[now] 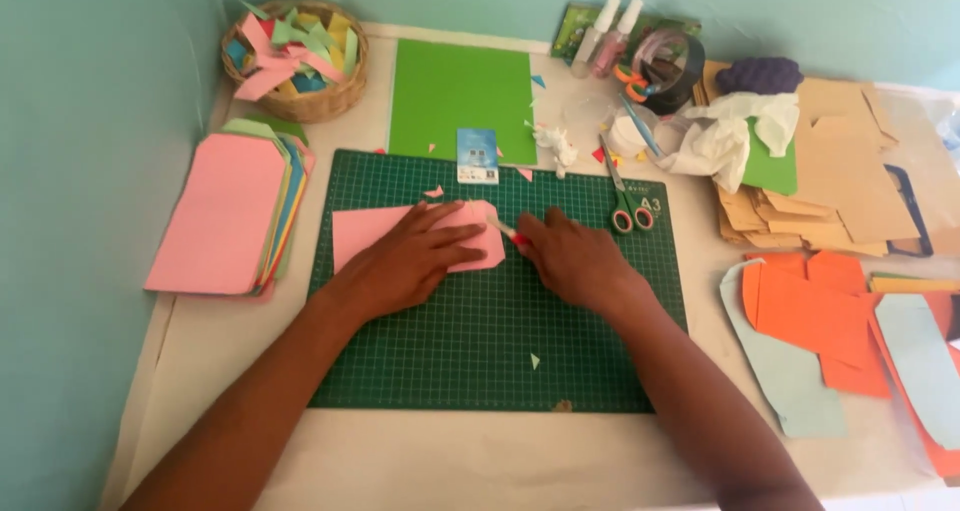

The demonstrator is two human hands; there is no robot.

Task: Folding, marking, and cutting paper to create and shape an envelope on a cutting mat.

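Item: pink rectangular paper sheet (380, 233), long axis three-to-nine o'clock, on green gridded cutting mat (500, 321). Our left hand (410, 261) presses it flat; our right hand (575, 263) grips a small red-tipped tool (510, 233) at its three o'clock edge.

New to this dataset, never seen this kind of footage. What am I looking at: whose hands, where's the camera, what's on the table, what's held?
There is no machine here: a person works with two bare hands, filmed by one camera worn on the head and looking down at a table.

The left hand presses flat on a pink paper piece lying on a green gridded cutting mat. The right hand holds a small tool with a white and red tip at the paper's right edge; what kind of tool it is cannot be told.

Around the mat: a stack of coloured sheets with pink on top, a basket of paper scraps, a green sheet, scissors, brown card pieces, and orange and pale blue cutouts.
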